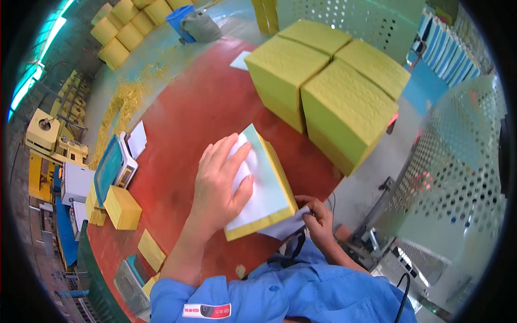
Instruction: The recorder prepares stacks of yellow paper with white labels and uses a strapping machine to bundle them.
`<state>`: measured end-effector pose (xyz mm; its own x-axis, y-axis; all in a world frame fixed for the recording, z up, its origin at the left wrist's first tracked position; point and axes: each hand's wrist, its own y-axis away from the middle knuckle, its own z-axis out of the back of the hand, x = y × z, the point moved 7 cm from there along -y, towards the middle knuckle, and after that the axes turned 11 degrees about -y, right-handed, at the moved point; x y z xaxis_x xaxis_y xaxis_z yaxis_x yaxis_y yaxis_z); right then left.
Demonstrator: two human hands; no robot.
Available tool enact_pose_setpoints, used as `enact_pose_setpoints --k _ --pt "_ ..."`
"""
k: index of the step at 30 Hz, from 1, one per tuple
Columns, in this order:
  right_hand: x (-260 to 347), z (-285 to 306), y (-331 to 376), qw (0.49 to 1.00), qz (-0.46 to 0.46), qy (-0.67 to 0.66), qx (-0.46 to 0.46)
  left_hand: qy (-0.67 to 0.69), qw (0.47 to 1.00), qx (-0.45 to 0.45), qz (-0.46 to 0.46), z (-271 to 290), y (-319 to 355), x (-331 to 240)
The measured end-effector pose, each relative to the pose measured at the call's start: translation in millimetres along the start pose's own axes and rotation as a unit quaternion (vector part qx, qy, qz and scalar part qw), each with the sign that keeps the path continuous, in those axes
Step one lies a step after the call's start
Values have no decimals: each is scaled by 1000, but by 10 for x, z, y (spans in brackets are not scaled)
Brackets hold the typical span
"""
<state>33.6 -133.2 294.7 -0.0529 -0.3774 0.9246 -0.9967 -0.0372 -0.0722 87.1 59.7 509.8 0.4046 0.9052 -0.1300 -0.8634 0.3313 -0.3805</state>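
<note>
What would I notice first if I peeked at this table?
Probably the big yellow blocks stacked at the far side of the red table. Next, the left hand pressing flat on white paper atop a thinner yellow stack in the middle, while the right hand pinches the paper's lower corner.

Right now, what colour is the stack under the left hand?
Yellow stack, topped by a white sheet; left hand presses it. Head view.

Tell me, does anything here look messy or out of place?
Yes. Yellow crumbs lie scattered in a loose trail over the floor past the red table, left of the big yellow blocks. The stacks themselves look tidy.
</note>
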Motion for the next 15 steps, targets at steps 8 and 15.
enact_pose_setpoints --k 8,15 --pt "-323 -160 1352 951 -189 -233 -81 27 994 82 -66 454 1102 -344" --pt "-820 -230 1487 887 -224 -366 -172 -63 993 36 -88 584 1166 -442"
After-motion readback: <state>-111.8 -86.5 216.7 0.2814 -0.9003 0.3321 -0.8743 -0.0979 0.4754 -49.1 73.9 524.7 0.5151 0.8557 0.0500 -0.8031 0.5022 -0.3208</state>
